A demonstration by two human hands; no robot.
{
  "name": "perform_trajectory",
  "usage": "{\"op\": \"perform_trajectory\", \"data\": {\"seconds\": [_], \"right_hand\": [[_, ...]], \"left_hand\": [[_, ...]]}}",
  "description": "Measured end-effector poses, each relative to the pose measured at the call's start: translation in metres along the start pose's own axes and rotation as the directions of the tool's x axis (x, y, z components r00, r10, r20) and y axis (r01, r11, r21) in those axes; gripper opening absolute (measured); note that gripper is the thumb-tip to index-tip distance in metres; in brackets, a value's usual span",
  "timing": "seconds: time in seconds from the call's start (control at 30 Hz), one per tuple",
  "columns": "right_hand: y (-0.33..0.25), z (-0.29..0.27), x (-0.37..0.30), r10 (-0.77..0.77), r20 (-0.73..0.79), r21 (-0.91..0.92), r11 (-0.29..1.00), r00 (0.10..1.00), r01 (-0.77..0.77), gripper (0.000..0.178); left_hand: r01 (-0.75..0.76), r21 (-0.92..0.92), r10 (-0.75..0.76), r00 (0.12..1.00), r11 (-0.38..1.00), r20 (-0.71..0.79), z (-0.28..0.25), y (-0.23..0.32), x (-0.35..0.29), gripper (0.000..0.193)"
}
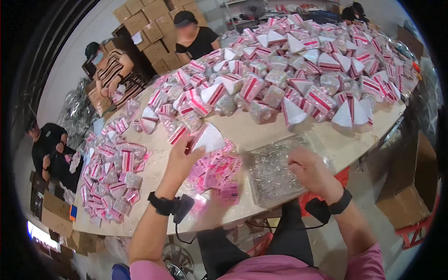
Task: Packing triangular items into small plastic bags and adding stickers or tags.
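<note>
My left hand (183, 156) is closed on a wedge-shaped packet (209, 138), white on top with red and pink stripes on its side. Below that hand lies a pile of small pink printed cards (215, 171). My right hand (311, 171) is curled over a shallow see-through tray (259, 192) of thin, shiny clear pieces (275, 163). Its fingers are bent in, and whatever they may hold is too small or hidden to make out. Each wrist wears a black strap with a small device and a cable.
A large heap of similar wrapped wedge packets (322, 100) covers the far side of the table (163, 219). A smaller heap (112, 186) lies at the left. Several people work around the table. An open cardboard box (403, 203) stands at the right.
</note>
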State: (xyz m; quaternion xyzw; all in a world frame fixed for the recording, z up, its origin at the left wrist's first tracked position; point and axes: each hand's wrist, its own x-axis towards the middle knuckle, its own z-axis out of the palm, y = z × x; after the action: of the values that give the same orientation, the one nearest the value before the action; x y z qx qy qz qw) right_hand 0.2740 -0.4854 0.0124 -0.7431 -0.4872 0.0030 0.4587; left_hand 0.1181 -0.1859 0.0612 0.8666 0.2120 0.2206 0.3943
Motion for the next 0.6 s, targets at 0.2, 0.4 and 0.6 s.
{"op": "perform_trajectory", "data": {"seconds": [0.2, 0.4, 0.6], "right_hand": [[-0.026, 0.013, 0.014, -0.023, 0.042, -0.020, 1.000, 0.999, 0.024, 0.007], [-0.033, 0.015, 0.012, -0.016, 0.007, -0.007, 1.000, 1.000, 0.016, 0.006], [-0.039, 0.023, 0.013, -0.070, 0.019, -0.027, 0.997, 0.997, 0.071, 0.006]], "left_hand": [[-0.070, 0.238, 0.108, 0.983, 0.969, -0.151, 0.006, -0.046, -0.008, 0.046], [-0.377, 0.391, 0.355, 0.926, 0.840, 0.130, 0.022, -0.007, -0.046, 0.046], [-0.525, 0.673, 0.496, 0.828, 0.521, 0.262, 0.029, -0.003, -0.048, 0.046]]}}
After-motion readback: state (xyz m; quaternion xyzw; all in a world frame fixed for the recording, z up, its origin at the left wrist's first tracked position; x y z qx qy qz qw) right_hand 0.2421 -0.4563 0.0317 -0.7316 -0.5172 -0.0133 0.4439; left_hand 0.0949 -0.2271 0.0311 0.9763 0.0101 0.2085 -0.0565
